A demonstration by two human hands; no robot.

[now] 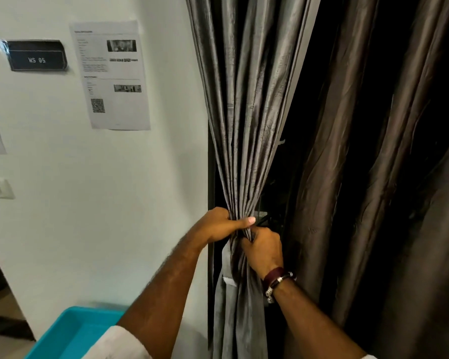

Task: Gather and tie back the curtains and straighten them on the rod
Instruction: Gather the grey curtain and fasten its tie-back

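A grey-brown curtain (240, 104) hangs beside the white wall, its folds drawn together into a tight bunch at waist height. My left hand (222, 225) is wrapped around that bunch from the left, thumb across the front. Just below and to the right, my right hand (263, 248) grips the same gathered fabric; a dark bracelet sits on its wrist. A strip of matching cloth (227, 265) with a white label hangs down the bunch under my hands. A second, darker curtain (389, 164) hangs loose on the right. The rod is out of view.
The white wall (101, 203) on the left carries a printed sheet (112, 76), a black "WS 05" sign (36, 57) and a light switch (1, 189). A turquoise tray (70, 332) sits low at the bottom left. A dark window frame (211, 255) runs behind the curtain.
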